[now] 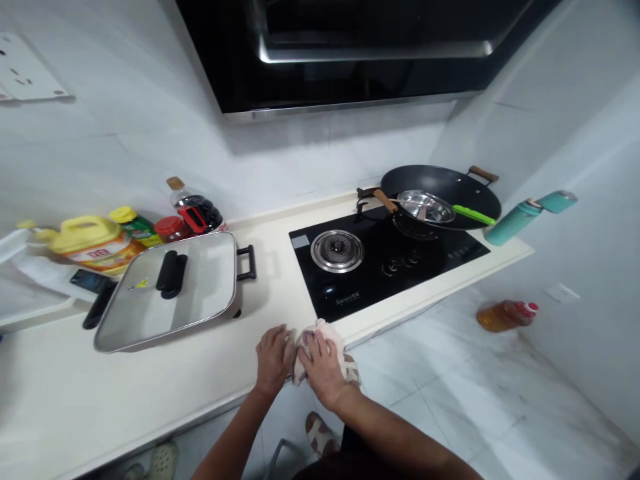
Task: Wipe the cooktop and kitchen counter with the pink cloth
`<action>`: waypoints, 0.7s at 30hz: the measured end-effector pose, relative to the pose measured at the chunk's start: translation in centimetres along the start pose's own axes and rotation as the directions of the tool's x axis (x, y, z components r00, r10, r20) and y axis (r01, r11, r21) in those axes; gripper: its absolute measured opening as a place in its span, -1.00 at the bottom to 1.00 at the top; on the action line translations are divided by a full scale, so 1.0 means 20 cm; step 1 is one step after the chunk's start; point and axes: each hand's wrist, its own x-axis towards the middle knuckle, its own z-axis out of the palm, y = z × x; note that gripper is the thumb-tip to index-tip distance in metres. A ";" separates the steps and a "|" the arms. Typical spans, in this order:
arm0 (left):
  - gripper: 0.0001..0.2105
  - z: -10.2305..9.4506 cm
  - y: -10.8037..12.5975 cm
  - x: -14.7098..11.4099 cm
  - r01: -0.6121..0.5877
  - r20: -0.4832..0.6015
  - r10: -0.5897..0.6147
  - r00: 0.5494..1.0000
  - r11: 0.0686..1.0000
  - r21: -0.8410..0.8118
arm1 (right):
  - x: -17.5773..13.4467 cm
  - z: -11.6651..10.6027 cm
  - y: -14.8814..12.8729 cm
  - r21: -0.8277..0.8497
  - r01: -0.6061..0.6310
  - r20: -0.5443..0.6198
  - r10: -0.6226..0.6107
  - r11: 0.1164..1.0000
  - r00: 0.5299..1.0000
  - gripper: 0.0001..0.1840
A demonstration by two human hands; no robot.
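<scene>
By the tabletop (270, 277) edge, the right hand (320, 370) clutches a cloth (337, 337); the left hand (273, 357) curls beside it, grip hard to tell. Looks like wiping; next needs firm rubbing.

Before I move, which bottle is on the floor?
The red-capped amber bottle by the right wall; the teal bottle and the others are on the counter.

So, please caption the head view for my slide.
Right hand on a cloth at the edge of the counter, left hand beside it, near the stove.
</scene>
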 end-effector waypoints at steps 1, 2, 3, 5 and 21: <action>-0.71 0.01 0.01 0.00 0.004 0.005 -0.004 1.000 1.000 0.023 | 0.00 0.01 0.03 0.001 0.037 -0.009 -0.037 0.999 0.999 -0.42; -0.71 0.01 0.03 0.00 0.010 0.010 -0.010 1.000 0.999 0.044 | -0.01 0.03 0.07 0.006 0.064 -0.026 -0.064 0.998 0.998 -0.44; -0.70 0.02 0.03 -0.01 0.014 0.018 -0.015 1.000 0.998 0.058 | -0.03 0.04 0.13 0.011 0.078 -0.056 -0.077 0.997 0.995 -0.45; -0.69 0.01 0.05 -0.01 0.018 0.042 -0.021 0.999 0.998 0.066 | -0.08 0.07 0.29 0.008 0.059 -0.138 -0.057 0.998 0.989 -0.46; -0.69 0.01 0.09 0.01 -0.021 0.122 -0.009 0.993 0.971 0.237 | -0.32 -0.22 1.42 -0.096 -0.628 -0.363 0.561 0.772 0.744 -0.45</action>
